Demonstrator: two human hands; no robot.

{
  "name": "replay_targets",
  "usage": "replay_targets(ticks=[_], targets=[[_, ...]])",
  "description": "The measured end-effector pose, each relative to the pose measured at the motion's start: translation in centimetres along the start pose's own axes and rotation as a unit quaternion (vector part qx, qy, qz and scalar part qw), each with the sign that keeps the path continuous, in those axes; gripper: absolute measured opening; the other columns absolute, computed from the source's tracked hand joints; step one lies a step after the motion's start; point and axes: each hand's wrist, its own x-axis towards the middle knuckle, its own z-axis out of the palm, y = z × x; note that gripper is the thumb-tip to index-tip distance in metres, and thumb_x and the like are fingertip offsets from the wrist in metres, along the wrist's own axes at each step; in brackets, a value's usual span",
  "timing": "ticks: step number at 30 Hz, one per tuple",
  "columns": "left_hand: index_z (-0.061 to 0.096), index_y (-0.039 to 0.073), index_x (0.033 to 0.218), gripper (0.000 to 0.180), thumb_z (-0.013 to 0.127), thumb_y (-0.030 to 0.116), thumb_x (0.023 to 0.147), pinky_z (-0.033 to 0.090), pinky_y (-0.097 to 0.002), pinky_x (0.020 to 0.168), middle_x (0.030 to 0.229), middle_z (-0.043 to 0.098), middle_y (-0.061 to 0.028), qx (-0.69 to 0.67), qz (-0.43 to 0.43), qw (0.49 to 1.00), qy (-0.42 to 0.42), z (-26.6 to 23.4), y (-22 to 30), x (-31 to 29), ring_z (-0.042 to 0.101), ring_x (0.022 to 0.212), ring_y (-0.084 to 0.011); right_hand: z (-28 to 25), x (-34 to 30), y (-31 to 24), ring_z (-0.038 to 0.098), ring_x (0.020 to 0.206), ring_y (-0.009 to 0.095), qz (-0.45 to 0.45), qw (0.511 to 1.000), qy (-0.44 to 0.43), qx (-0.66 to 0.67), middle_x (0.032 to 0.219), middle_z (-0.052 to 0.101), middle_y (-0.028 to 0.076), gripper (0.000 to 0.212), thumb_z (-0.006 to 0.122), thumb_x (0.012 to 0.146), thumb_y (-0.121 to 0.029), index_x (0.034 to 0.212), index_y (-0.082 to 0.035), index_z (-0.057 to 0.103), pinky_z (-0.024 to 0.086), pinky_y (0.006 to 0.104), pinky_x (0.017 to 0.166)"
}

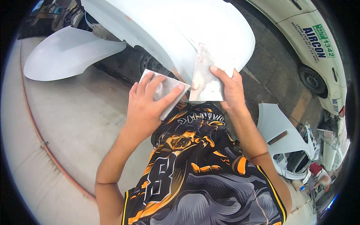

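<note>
My left hand (pixel 144 99) is closed round a flat, grey rectangular plate (pixel 164 88), with several fingers spread over its upper face. A second flat plate (pixel 208 77), pale with grey and whitish smears, is gripped in my right hand (pixel 233 88), its thumb lying on the face. The two plates are side by side in front of my body, their near corners almost meeting; I cannot tell whether they touch. Just beyond them is a large white car body panel (pixel 180 26) with a few brownish patches along its lower edge.
A loose whitish curved panel (pixel 67 54) lies at the left, near a pale surface crossed by a reddish line (pixel 32 116). A dark wheel (pixel 152 63) shows under the white panel. At the right stand a parked white car (pixel 300 33) and a detached bumper (pixel 285 131).
</note>
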Motion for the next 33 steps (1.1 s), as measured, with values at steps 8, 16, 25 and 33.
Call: replay_targets(ticks=[8, 16, 25, 33], targets=[[0.058, 0.039, 0.146, 0.072, 0.066, 0.003, 0.085, 0.038, -0.0692, 0.105, 0.139, 0.052, -0.0133, 0.058, -0.037, 0.989, -0.128, 1.8, 5.0, 1.4, 0.045, 0.139, -0.0419, -2.9, 1.2, -0.2, 0.072, 0.1, 0.021, -0.092, 0.992, 0.008, -0.084, 0.114, 0.072, 0.015, 0.042, 0.076, 0.092, -0.01, 0.128, 0.006, 0.061, 0.058, 0.0352, 0.092], [0.051, 0.016, 0.153, 0.084, 0.043, -0.022, 0.079, 0.042, -0.0403, 0.113, 0.138, 0.054, -0.0175, -0.24, -0.227, 0.943, -0.049, 2.8, 0.5, 2.4, 0.054, 0.132, -0.0373, -9.8, 4.5, 3.0, 0.071, 0.11, 0.023, 0.162, 0.964, -0.209, 0.018, 0.139, 0.063, 0.026, 0.068, 0.069, 0.091, -0.02, 0.147, 0.01, 0.046, 0.06, 0.0347, 0.095], [0.05, 0.023, 0.154, 0.087, 0.047, -0.02, 0.078, 0.046, -0.0437, 0.108, 0.14, 0.053, -0.0145, -0.108, -0.289, 0.948, -0.074, 5.2, 1.2, 3.4, 0.055, 0.128, -0.0378, -10.5, 5.9, 6.4, 0.07, 0.109, 0.024, 0.255, 0.934, -0.248, 0.036, 0.125, 0.068, 0.017, 0.06, 0.073, 0.091, -0.02, 0.142, 0.005, 0.052, 0.058, 0.037, 0.097], [0.049, 0.035, 0.154, 0.092, 0.055, -0.016, 0.078, 0.051, -0.0531, 0.096, 0.144, 0.051, -0.0086, -0.003, -0.291, 0.956, -0.04, 7.1, 2.1, 2.4, 0.055, 0.129, -0.0373, -11.1, 6.8, 7.6, 0.069, 0.107, 0.021, 0.285, 0.918, -0.271, 0.056, 0.124, 0.067, 0.014, 0.061, 0.074, 0.09, -0.024, 0.142, 0.002, 0.053, 0.057, 0.0357, 0.096]])
